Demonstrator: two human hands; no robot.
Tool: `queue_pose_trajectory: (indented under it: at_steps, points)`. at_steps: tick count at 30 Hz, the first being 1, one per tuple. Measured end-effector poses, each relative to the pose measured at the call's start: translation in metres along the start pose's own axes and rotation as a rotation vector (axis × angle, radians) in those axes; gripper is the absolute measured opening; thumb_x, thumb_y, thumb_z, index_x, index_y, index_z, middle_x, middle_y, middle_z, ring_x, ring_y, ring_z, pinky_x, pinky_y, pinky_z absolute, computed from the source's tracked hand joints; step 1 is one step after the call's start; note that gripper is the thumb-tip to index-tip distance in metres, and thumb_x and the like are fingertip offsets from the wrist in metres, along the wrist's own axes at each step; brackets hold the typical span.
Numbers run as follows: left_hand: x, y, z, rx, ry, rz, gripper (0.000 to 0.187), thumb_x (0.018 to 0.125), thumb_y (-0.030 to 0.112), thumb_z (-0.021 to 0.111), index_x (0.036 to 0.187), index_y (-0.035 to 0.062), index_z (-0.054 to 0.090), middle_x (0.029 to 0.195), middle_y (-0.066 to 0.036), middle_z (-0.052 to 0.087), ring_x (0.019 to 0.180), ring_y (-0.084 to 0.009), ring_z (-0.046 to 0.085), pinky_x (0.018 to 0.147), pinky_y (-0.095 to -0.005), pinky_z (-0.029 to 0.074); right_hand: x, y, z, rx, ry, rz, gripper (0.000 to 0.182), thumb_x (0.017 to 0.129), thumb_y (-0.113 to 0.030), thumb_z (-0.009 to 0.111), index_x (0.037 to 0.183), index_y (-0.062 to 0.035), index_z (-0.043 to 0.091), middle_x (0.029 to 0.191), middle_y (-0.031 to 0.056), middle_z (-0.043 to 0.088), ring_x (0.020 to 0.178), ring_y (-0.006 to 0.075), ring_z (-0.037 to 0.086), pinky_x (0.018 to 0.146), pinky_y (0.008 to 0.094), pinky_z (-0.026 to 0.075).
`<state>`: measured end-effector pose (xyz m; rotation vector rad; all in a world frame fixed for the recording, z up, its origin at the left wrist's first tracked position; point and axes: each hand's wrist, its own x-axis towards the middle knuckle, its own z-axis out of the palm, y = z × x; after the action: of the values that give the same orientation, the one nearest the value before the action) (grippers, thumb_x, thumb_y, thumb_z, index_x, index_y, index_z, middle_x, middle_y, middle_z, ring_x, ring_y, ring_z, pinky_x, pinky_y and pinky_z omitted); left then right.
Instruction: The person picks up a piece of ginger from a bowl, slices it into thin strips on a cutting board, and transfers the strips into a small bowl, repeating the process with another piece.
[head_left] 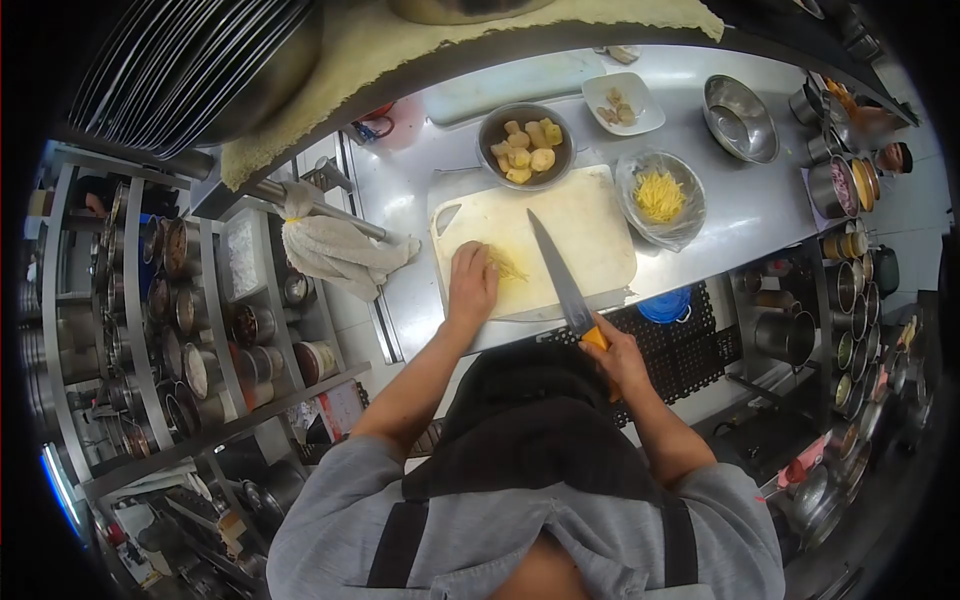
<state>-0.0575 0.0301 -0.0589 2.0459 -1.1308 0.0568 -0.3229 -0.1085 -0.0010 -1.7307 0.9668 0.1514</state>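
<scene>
My right hand (620,357) is wrapped around the orange handle of a long kitchen knife (562,268). The blade lies over the white cutting board (590,230), its tip pointing away from me. At the board's left side, my left hand (472,285) rests with fingers held together and curled against a small pile of yellow ginger strips (511,267); its fingertips are partly hidden. Beyond the board sits a metal bowl (490,120) of peeled ginger pieces (522,150). To the right, a plastic-lined bowl (690,225) holds more thin yellow strips (659,196).
A white square dish (650,95) with small scraps and a steel bowl (740,120) stand farther back on the steel counter (770,215). A grey cloth (335,240) hangs on a rail at the left. Shelves of pots flank both sides; an overhead shelf (480,45) crosses the top.
</scene>
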Motion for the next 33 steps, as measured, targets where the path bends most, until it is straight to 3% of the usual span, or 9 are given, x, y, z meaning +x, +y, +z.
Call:
queue_pose_trajectory:
  at_steps: [3,5,13,19,22,25,27,30,33]
  points:
    - [-0.003,0.015,0.013,0.011,0.033,-0.028,0.047,0.088,0.011,0.064,0.129,-0.0081,0.05,0.134,-0.029,0.046,0.126,-0.0476,0.044,0.108,-0.0508,0.037,0.012,-0.005,0.016,0.013,-0.103,0.012,0.06,0.087,-0.024,0.075,0.142,-0.0177,0.054,0.076,0.017,0.068,0.058,0.022,0.063,0.062,0.0366,0.053]
    - [0.006,0.031,0.019,0.06,0.137,-0.119,0.049,0.089,0.011,0.064,0.131,-0.0081,0.048,0.136,-0.03,0.044,0.129,-0.049,0.041,0.11,-0.0517,0.035,0.021,0.0,0.034,-0.048,-0.134,-0.183,0.06,0.088,-0.024,0.074,0.143,-0.0175,0.052,0.075,0.0163,0.066,0.056,0.02,0.061,0.058,0.0349,0.052]
    - [0.012,0.029,0.038,-0.004,0.351,-0.39,0.038,0.088,-0.001,0.054,0.126,-0.0047,0.054,0.141,-0.023,0.046,0.128,-0.0422,0.047,0.108,-0.0459,0.039,0.022,-0.032,0.036,0.133,-0.327,-0.274,0.06,0.091,-0.018,0.068,0.147,-0.0145,0.047,0.07,0.0129,0.061,0.051,0.0195,0.055,0.053,0.0347,0.05]
    - [0.11,0.147,0.084,-0.148,0.491,-0.067,0.029,0.085,-0.002,0.057,0.114,-0.0039,0.063,0.128,-0.021,0.058,0.119,-0.0397,0.055,0.104,-0.0424,0.043,-0.018,-0.021,-0.056,0.077,0.071,-0.366,0.058,0.088,-0.017,0.072,0.143,-0.0108,0.052,0.075,0.0127,0.066,0.054,0.0171,0.061,0.054,0.0307,0.05]
    - [0.159,0.196,0.126,-0.295,0.446,0.078,0.028,0.086,0.0,0.058,0.113,-0.0025,0.063,0.127,-0.02,0.059,0.118,-0.0392,0.056,0.103,-0.0422,0.044,-0.052,0.004,-0.109,0.186,0.17,-0.244,0.057,0.086,-0.015,0.073,0.14,-0.0093,0.055,0.075,0.0105,0.067,0.053,0.0146,0.061,0.053,0.0299,0.051]
    - [0.191,0.199,0.177,-0.405,0.186,0.126,0.025,0.086,0.004,0.058,0.11,-0.0011,0.065,0.122,-0.021,0.061,0.117,-0.0399,0.056,0.101,-0.0435,0.045,-0.103,0.038,-0.144,0.411,0.136,-0.022,0.057,0.084,-0.013,0.074,0.138,-0.0092,0.058,0.073,0.0063,0.068,0.052,0.0111,0.06,0.053,0.0296,0.051]
    - [0.21,0.18,0.185,-0.136,-0.318,0.21,0.02,0.085,0.006,0.061,0.103,0.0016,0.069,0.112,-0.02,0.067,0.111,-0.0377,0.06,0.098,-0.0434,0.047,-0.13,0.069,-0.149,0.365,0.2,0.019,0.057,0.084,-0.012,0.075,0.138,-0.0092,0.058,0.075,0.0065,0.068,0.052,0.011,0.06,0.053,0.0293,0.051]
    - [0.23,0.186,0.142,-0.346,-0.094,0.323,0.02,0.087,0.02,0.068,0.1,0.0053,0.072,0.106,-0.018,0.071,0.099,-0.0361,0.067,0.088,-0.0405,0.053,-0.144,0.089,-0.145,0.309,0.303,0.063,0.057,0.083,-0.013,0.076,0.137,-0.0088,0.059,0.079,0.0078,0.07,0.053,0.0114,0.061,0.054,0.0289,0.052]
    - [0.22,0.183,0.126,-0.362,-0.307,0.09,0.025,0.091,0.025,0.063,0.099,0.0018,0.071,0.108,-0.021,0.069,0.098,-0.039,0.066,0.087,-0.0434,0.053,-0.124,0.097,-0.135,0.227,0.482,-0.034,0.054,0.083,-0.021,0.077,0.133,-0.0099,0.062,0.086,0.0114,0.072,0.059,0.0131,0.064,0.059,0.0291,0.054]
